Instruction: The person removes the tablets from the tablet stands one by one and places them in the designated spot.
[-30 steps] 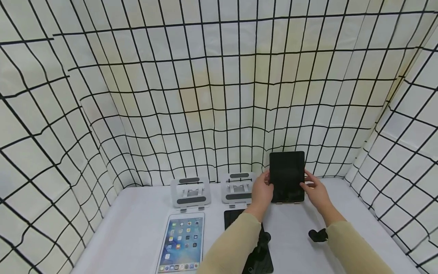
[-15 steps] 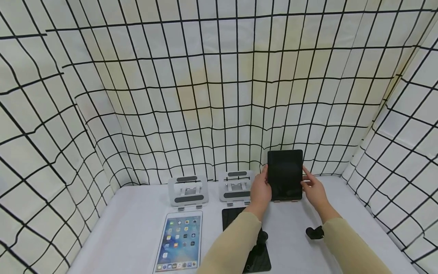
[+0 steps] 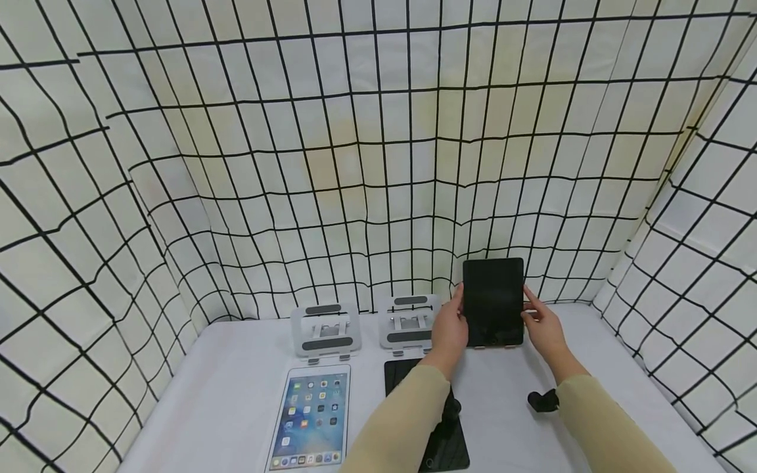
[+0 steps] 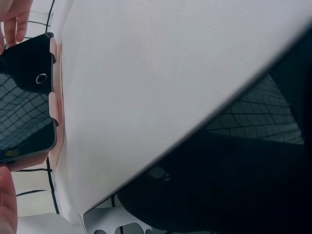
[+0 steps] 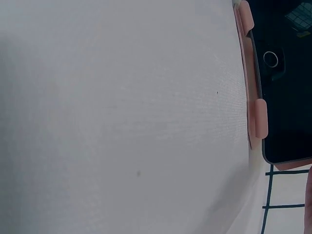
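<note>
A black tablet stands almost upright at the back right, its screen dark. Its lower edge sits behind the clips of a pink stand, seen in both wrist views. On the tablet's left edge, my left hand holds it with the thumb along the side. My right hand holds the opposite edge between thumb and fingers. Fingertips behind the tablet are hidden. Under my left forearm, a second black tablet lies flat on the table, partly covered by the sleeve and the wrist camera.
Two pale stands with grey pads, a left one and a middle one, stand along the back. A white tablet with a lit screen of icons lies front left. A white wall with black grid lines encloses the white table.
The view has shifted slightly. My right thumb and fingers have moved a little along the tablet's right edge; the tablet stays on its stand.
</note>
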### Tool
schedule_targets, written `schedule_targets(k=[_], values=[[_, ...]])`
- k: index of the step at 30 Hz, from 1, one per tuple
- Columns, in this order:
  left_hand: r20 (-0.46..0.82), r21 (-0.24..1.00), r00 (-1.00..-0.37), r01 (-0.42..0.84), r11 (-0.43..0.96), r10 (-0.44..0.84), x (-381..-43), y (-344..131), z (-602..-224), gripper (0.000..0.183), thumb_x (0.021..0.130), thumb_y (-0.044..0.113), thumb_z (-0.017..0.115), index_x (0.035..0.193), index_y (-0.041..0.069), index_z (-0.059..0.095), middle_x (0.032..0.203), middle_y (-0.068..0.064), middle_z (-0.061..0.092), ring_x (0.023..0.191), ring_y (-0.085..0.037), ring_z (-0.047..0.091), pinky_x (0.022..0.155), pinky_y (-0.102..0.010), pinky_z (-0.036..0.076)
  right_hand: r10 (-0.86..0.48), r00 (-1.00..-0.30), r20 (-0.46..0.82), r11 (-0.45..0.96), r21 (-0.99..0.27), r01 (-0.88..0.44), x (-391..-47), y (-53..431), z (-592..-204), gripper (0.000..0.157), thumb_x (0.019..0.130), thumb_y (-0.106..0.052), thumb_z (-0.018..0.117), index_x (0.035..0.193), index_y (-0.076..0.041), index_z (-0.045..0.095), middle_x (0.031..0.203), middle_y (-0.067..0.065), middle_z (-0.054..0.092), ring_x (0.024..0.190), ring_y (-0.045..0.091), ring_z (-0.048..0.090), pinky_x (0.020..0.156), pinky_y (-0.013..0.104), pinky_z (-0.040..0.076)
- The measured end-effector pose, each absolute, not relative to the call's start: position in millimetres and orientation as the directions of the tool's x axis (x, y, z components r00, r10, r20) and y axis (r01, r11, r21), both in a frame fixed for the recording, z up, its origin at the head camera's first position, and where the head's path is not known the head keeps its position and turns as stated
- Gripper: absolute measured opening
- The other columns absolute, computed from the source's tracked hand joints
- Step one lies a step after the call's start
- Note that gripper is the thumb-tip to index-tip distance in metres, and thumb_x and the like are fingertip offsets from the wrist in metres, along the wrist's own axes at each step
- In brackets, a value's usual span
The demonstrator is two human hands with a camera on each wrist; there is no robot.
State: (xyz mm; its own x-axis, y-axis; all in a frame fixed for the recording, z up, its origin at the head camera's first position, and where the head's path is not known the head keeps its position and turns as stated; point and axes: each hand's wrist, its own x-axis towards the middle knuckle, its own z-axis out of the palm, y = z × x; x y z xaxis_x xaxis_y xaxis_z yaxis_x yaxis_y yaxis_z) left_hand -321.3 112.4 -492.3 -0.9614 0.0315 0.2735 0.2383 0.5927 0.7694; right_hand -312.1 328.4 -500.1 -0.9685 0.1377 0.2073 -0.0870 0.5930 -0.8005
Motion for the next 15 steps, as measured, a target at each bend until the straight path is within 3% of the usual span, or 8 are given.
schedule_targets(k=[4, 15], values=[[0.28, 0.791, -0.959, 0.261, 0.553, 0.052, -323.0, 110.4, -491.8, 0.072, 0.096, -0.001, 0.059, 0.154, 0.035, 0.037, 0.104, 0.004, 0.062, 0.091, -0.012, 0.059, 0.08, -0.032, 0.051, 0.147, -0.964, 0.223, 0.595, -0.799, -0.094, -311.2, 327.8, -499.7, 0.063, 0.103, -0.004, 0.047, 0.158, -0.024, 0.026, 0.129, 0.024, 0.053, 0.116, 0.039, 0.055, 0.088, 0.047, 0.048], [0.224, 0.839, -0.972, 0.229, 0.494, 0.069, -326.3, 107.5, -487.4, 0.074, 0.097, 0.0, 0.058, 0.152, 0.045, 0.034, 0.11, 0.007, 0.061, 0.09, -0.009, 0.056, 0.076, -0.029, 0.049, 0.149, -0.962, 0.227, 0.564, -0.819, -0.106, -307.5, 327.6, -494.1, 0.06, 0.105, -0.005, 0.045, 0.158, -0.024, 0.026, 0.13, 0.024, 0.052, 0.115, 0.039, 0.057, 0.092, 0.048, 0.048]])
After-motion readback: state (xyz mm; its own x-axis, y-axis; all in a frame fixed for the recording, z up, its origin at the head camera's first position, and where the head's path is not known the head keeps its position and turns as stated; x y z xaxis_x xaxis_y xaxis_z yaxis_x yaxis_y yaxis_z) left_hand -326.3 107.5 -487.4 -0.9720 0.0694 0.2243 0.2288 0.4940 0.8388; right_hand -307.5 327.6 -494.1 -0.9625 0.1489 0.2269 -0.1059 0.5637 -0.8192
